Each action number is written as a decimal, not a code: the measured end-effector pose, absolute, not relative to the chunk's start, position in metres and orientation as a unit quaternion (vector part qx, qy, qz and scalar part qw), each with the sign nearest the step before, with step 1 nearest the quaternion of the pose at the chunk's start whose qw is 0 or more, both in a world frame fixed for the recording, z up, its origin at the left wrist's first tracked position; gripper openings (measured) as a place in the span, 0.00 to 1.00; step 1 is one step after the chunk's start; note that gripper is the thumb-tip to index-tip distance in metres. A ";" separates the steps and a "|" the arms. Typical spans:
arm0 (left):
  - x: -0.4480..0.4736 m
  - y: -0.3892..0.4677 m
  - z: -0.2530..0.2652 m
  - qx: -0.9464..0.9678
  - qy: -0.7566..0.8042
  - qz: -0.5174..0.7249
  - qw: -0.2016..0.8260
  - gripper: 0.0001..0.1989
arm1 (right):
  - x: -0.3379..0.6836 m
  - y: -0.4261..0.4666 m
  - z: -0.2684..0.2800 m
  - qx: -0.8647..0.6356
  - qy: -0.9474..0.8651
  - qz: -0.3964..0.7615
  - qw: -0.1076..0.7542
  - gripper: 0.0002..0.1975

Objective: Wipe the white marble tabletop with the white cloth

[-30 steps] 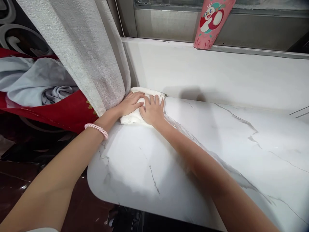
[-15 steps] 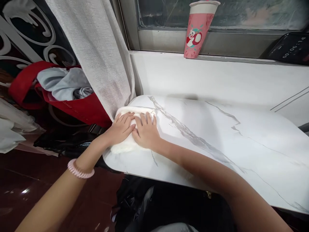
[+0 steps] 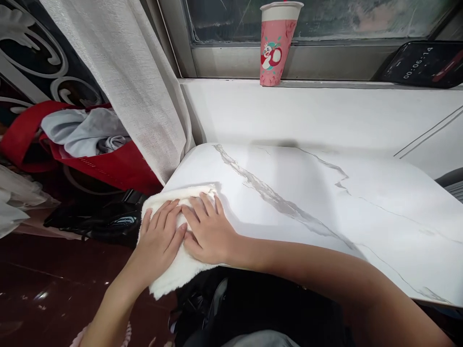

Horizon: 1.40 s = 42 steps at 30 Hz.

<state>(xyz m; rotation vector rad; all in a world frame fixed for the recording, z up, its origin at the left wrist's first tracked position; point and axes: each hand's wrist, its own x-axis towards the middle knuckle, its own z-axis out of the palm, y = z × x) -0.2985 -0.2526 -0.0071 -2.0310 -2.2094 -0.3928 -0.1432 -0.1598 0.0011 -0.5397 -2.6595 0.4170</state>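
We rest our left hand (image 3: 157, 243) and right hand (image 3: 210, 233) flat, fingers slightly apart, on a fluffy white cloth (image 3: 177, 275). It lies at the counter's (image 3: 246, 207) near left corner, its fuzzy edge overhanging. The smooth white counter has grey, marble-like veins. Beyond, we see a tapered pink cup (image 3: 277, 50) and, far left, a draped, pale textured curtain (image 3: 137, 82).

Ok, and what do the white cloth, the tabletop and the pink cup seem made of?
The white cloth looks like soft, matte fabric, perhaps terry or microfiber, judging by its fuzzy edges. The tabletop looks smooth, faintly glossy and grey-veined: real stone or marble-look laminate, unclear which. The pink cup seems matte paper, going by its tapered, printed wall, though plastic is possible.
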 end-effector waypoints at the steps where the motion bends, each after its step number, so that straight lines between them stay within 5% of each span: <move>1: -0.297 -0.251 -0.007 -0.669 -0.731 -0.125 0.053 0.23 | -0.141 -0.158 0.001 -0.190 -0.951 0.149 0.195 0.28; 15: -0.317 -0.113 0.005 -0.733 -0.669 -0.102 -0.060 0.22 | -0.150 -0.070 -0.011 -0.308 -0.919 0.120 0.217 0.28; 24: -0.300 0.016 0.009 -0.717 -0.682 -0.137 -0.032 0.23 | -0.153 0.056 -0.011 -0.385 -0.886 0.129 0.222 0.25; 42: -0.258 -0.011 0.001 -0.727 -0.673 -0.126 -0.041 0.22 | -0.105 0.014 -0.007 -0.421 -0.876 0.128 0.195 0.26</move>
